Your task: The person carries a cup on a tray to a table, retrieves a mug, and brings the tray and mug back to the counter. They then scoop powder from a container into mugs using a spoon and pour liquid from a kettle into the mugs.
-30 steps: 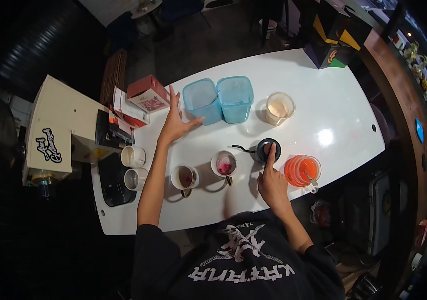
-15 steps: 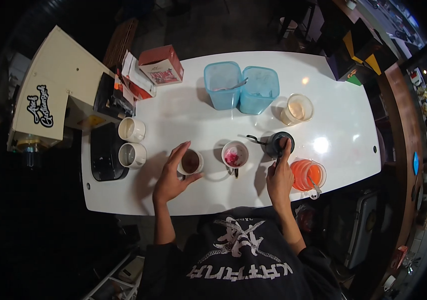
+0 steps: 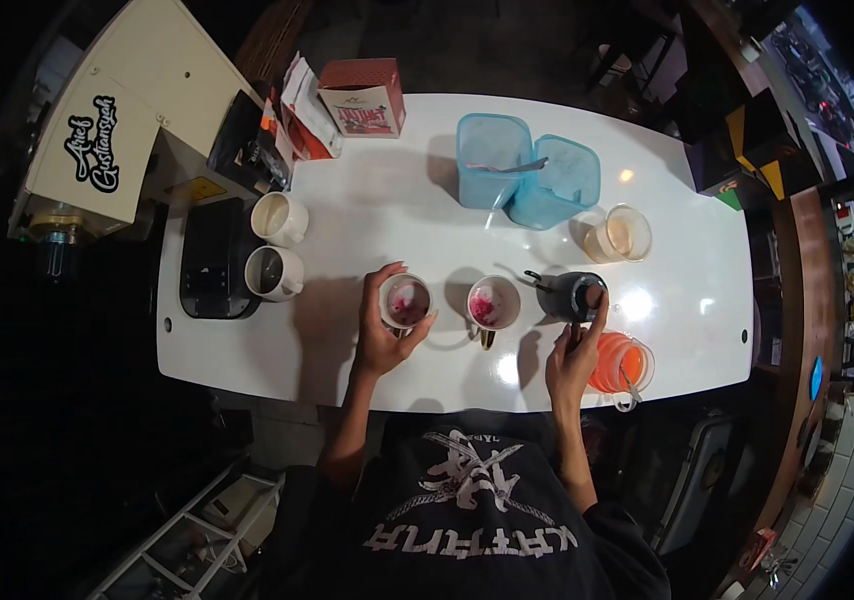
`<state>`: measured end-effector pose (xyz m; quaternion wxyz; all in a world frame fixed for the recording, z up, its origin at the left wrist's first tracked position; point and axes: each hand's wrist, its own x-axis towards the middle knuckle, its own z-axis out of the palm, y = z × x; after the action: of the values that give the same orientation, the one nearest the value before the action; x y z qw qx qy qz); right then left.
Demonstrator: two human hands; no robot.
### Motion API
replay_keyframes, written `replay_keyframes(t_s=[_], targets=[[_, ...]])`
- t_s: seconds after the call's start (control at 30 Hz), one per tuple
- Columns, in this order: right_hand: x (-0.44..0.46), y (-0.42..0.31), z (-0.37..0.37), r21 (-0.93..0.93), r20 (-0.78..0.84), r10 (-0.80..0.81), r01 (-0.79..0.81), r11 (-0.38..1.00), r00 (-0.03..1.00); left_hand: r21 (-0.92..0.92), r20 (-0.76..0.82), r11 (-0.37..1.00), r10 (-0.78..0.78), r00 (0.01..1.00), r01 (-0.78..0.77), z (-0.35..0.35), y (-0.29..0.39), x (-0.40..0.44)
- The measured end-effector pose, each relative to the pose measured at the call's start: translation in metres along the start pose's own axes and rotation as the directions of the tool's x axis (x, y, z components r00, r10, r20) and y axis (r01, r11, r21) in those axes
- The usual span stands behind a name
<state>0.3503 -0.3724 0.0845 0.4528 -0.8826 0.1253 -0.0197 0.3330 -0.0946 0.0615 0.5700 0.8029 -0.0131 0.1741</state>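
My left hand (image 3: 387,335) is wrapped round a white cup (image 3: 406,301) that has pinkish-red contents. Just right of it stands a second cup (image 3: 493,303) with red and white contents, its handle toward me. My right hand (image 3: 577,350) grips the handle of a small black pitcher (image 3: 565,295), one finger at its rim. Close beside that hand is a glass jug (image 3: 621,364) of orange-red liquid with a spoon in it. A clear cup (image 3: 618,235) with pale contents stands behind the pitcher.
Two blue containers (image 3: 495,165) (image 3: 559,180) stand at the back, a spoon lying across them. Two white mugs (image 3: 279,219) (image 3: 274,273) are at the left by a black tray (image 3: 217,262) and a cream machine (image 3: 117,120). A red box (image 3: 364,100) and packets (image 3: 309,115) are behind.
My left hand has moved from beside the blue containers down to the left cup and closed round it. My right hand remains at the pitcher, which now looks tilted. The view has shifted.
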Motion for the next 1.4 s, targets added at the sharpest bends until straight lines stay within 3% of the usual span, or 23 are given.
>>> replay_keyframes(t_s=[0.1, 0.17, 0.23, 0.4, 0.57, 0.73, 0.93, 1.1, 1.17, 1.23, 1.4], targets=[[-0.007, -0.009, 0.000, 0.098, -0.090, -0.136, 0.144, 0.985, 0.987, -0.131, -0.026, 0.990, -0.048, 0.999, 0.044, 0.009, 0.001, 0.001], [-0.008, -0.018, -0.007, 0.125, -0.075, -0.089, 0.098, 0.987, 0.993, -0.152, -0.022, 0.987, -0.046, 0.999, 0.042, 0.011, -0.002, 0.004], [-0.011, -0.028, -0.013, 0.118, -0.056, -0.082, 0.088, 0.989, 0.995, -0.004, 0.011, 0.996, 0.091, 0.996, -0.091, 0.010, -0.006, 0.009], [-0.022, -0.052, -0.027, 0.103, -0.040, -0.007, 0.011, 0.995, 0.999, -0.109, 0.069, 0.994, 0.025, 0.997, -0.017, 0.007, -0.006, 0.013], [-0.033, -0.056, -0.026, -0.030, -0.171, -0.140, 0.137, 0.990, 0.975, -0.069, 0.096, 0.995, 0.076, 0.993, -0.069, 0.005, -0.009, 0.021], [-0.045, -0.067, -0.028, -0.060, -0.148, -0.014, 0.005, 0.998, 0.989, -0.125, 0.144, 0.990, 0.079, 0.986, -0.061, 0.004, -0.014, 0.026], [-0.051, -0.063, -0.015, -0.280, -0.250, -0.110, 0.036, 0.959, 0.962, -0.123, 0.228, 0.987, 0.130, 0.965, -0.104, 0.005, -0.013, 0.039], [-0.056, -0.070, -0.013, -0.260, -0.291, -0.059, -0.019, 0.965, 0.955, -0.180, 0.270, 0.983, 0.071, 0.960, -0.022, 0.009, -0.007, 0.048], [-0.058, -0.067, -0.013, -0.328, -0.309, -0.161, 0.054, 0.943, 0.937, -0.186, 0.308, 0.981, 0.106, 0.945, -0.049, 0.011, -0.007, 0.051], [-0.059, -0.073, -0.016, -0.295, -0.302, -0.087, -0.006, 0.955, 0.949, -0.117, 0.316, 0.987, 0.141, 0.938, -0.109, 0.011, -0.009, 0.054], [-0.059, -0.070, -0.019, -0.310, -0.354, -0.173, 0.059, 0.949, 0.919, -0.158, 0.326, 0.983, 0.146, 0.934, -0.098, 0.016, -0.004, 0.058]])
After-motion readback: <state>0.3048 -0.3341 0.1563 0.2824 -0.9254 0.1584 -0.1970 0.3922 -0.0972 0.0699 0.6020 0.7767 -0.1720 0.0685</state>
